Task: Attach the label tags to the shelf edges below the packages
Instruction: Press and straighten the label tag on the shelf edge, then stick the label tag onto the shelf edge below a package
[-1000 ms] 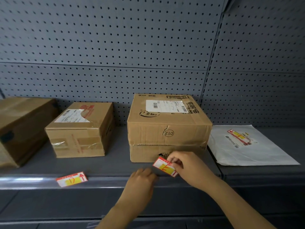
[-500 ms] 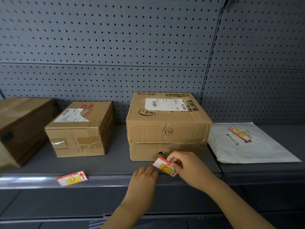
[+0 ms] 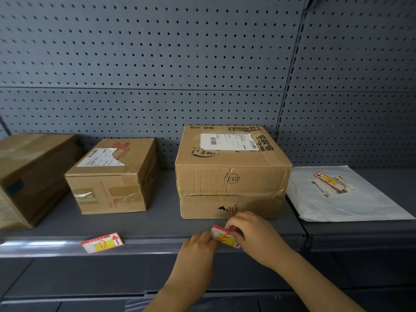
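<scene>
While we faced the grey shelf, our right hand pinched a red, white and yellow tag by its right end, thumb and fingers curled round it. The tag was just above the shelf's front edge and directly below two stacked boxes. Our left hand sat at the tag's left end with its back toward us and its fingers bent. We could not tell whether they gripped the tag or merely touched it. The tag was tilted, its left end higher than its right. The upper box of the stack carried a white shipping label on top and a circled number on its front, and the lower box showed a circled number beside a tear. A second tag sat on the front edge further left, below a smaller box with a torn label. A larger box stood at the shelf's left end, partly cut off by the view. Toward the right end a white mailer bag lay flat, with a third tag lying on it. Behind everything rose a perforated grey back panel.
</scene>
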The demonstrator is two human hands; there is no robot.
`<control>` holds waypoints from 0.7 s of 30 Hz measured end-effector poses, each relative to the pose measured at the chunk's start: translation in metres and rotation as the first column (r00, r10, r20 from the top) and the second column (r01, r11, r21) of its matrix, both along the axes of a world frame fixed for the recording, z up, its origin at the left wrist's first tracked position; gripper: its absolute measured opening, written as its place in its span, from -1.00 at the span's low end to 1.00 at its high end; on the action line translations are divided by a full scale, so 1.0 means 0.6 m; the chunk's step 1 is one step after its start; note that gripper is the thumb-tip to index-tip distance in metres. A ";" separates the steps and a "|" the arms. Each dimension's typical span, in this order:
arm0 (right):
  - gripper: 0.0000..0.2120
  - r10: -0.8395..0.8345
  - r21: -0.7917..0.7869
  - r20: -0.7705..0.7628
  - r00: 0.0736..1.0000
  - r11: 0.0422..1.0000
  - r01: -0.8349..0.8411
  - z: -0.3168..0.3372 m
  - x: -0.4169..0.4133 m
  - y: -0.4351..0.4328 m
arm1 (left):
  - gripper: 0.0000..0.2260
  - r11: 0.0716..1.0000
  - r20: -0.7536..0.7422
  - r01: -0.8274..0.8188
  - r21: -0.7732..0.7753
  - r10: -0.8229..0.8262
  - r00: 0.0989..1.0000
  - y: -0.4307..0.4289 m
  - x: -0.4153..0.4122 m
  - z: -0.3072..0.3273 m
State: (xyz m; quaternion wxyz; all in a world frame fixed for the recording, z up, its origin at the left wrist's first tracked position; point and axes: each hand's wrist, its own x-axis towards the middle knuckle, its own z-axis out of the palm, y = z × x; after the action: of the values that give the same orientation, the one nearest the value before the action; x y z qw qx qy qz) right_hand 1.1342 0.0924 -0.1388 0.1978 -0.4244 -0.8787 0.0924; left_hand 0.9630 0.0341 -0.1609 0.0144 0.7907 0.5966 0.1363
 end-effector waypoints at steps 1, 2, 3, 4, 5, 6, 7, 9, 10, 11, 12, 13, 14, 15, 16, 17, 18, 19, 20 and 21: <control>-0.89 0.016 0.006 0.017 1.000 1.000 -0.016 -0.003 -0.001 0.000 | -0.58 1.000 -0.011 -0.002 0.003 0.002 1.000 0.000 -0.001 0.000; -0.89 0.027 0.001 0.024 0.999 1.000 -0.027 -0.006 -0.001 -0.001 | -0.57 1.000 -0.018 -0.005 0.006 0.005 1.000 -0.001 -0.003 0.001; -0.89 0.032 -0.007 0.025 0.999 0.999 -0.032 -0.007 -0.002 -0.001 | -0.57 1.000 -0.025 -0.008 0.011 0.009 1.000 -0.001 -0.004 0.001; -0.89 0.033 -0.016 0.025 0.999 0.999 -0.032 -0.008 -0.003 -0.001 | -0.57 1.000 -0.033 -0.007 0.021 0.008 0.999 -0.002 -0.006 0.001; -0.88 0.032 -0.023 0.024 0.999 0.999 -0.032 -0.008 -0.004 -0.001 | -0.58 1.000 -0.036 -0.002 0.031 0.003 0.999 -0.002 -0.007 0.000; -0.88 0.031 -0.030 0.026 0.999 0.999 -0.030 -0.009 -0.004 -0.001 | -0.59 0.999 -0.029 0.001 0.032 0.000 1.000 -0.001 -0.009 0.000; -0.88 0.029 -0.036 0.027 0.999 0.999 -0.028 -0.009 -0.005 -0.002 | -0.60 0.999 -0.028 0.002 0.038 -0.001 1.000 -0.002 -0.010 0.001; -0.87 0.027 -0.047 0.019 0.999 0.999 -0.026 -0.010 -0.005 -0.002 | -0.64 0.998 -0.002 0.018 0.061 -0.018 1.000 -0.001 -0.013 0.003; -0.87 0.023 -0.054 0.010 1.000 0.998 -0.023 -0.010 -0.004 -0.003 | -0.67 0.998 0.010 0.027 0.058 -0.028 1.000 0.000 -0.014 0.003; -0.86 0.018 -0.061 0.000 1.000 0.998 -0.018 -0.009 -0.003 -0.004 | -0.70 0.998 0.015 0.027 0.049 -0.028 1.000 0.000 -0.015 0.006; -0.86 0.013 -0.066 -0.010 1.000 0.998 -0.014 -0.007 -0.001 -0.005 | -0.71 0.999 0.014 0.030 0.044 -0.030 0.999 0.002 -0.014 0.009; -0.85 0.008 -0.067 -0.021 1.000 0.998 -0.010 -0.006 0.002 -0.005 | -0.72 0.998 0.015 0.035 0.053 -0.035 0.999 0.004 -0.012 0.014; -0.84 0.003 -0.065 -0.031 1.000 0.998 -0.005 -0.003 0.006 -0.006 | -0.72 0.998 0.023 0.042 0.055 -0.043 0.999 0.006 -0.011 0.017; -0.83 -0.004 -0.060 -0.043 0.999 0.998 0.001 0.000 0.010 -0.006 | -0.72 0.997 0.027 0.046 0.056 -0.047 0.999 0.010 -0.009 0.021; -0.83 -0.014 -0.052 -0.055 0.998 0.999 0.011 0.002 0.016 -0.007 | -0.73 0.996 0.014 0.054 0.070 -0.055 0.998 0.015 -0.004 0.027; -0.83 -0.026 -0.041 -0.064 0.998 0.999 0.024 0.005 0.023 -0.007 | -0.74 0.994 -0.004 0.069 0.084 -0.069 0.998 0.019 0.001 0.031; -0.84 -0.042 -0.030 -0.069 0.997 0.999 0.040 0.008 0.031 -0.007 | -0.78 0.991 0.013 0.090 0.094 -0.092 0.996 0.024 0.008 0.037; -0.85 -0.060 -0.021 -0.070 0.996 0.998 0.058 0.011 0.041 -0.007 | -0.85 0.989 0.032 0.119 0.090 -0.122 0.992 0.029 0.015 0.042; -0.86 -0.081 -0.015 -0.068 0.994 0.997 0.080 0.013 0.052 -0.007 | -0.91 0.985 0.047 0.155 0.070 -0.158 0.986 0.036 0.022 0.046; -0.87 -0.105 -0.013 -0.066 0.992 0.994 0.104 0.016 0.064 -0.007 | -0.85 0.979 0.068 0.189 0.078 -0.195 0.979 0.045 0.031 0.045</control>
State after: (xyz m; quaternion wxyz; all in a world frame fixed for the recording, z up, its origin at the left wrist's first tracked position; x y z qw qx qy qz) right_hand 1.1728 0.0882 -0.1293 0.2297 -0.4674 -0.8478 0.1001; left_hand 0.9816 0.0614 -0.1337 0.0219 0.8389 0.5113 0.1851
